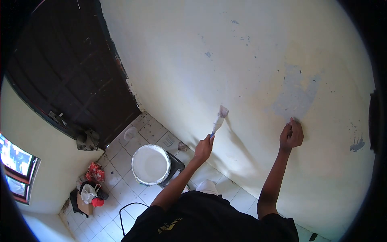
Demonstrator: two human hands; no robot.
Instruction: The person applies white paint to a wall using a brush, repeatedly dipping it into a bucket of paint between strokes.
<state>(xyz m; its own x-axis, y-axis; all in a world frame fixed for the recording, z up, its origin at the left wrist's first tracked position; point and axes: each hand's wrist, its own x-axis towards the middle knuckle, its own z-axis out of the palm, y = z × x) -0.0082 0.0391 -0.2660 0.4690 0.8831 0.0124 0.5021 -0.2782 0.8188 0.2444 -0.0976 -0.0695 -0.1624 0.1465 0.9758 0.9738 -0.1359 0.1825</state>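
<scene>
My left hand (203,150) is wrapped around the blue handle of a paintbrush (219,122). White paint coats the brush's ferrule, and its bristles point up toward the cream wall (193,76); its shadow falls lower on that wall. My right hand (292,134) is up at the wall with curled fingers, just under a grey bare patch (296,94). Whatever those fingers pinch, if anything, is hidden. Left of my left arm, a white bucket (134,177) of whitish paint rests on a dark stool (175,165).
A dark wooden door (68,76) with a handle fills the upper left. On the tiled floor (117,201) lie red boxes (95,172), a pile of bags (88,194) and a clear plastic cup (130,133). A black cable (121,218) runs near my body.
</scene>
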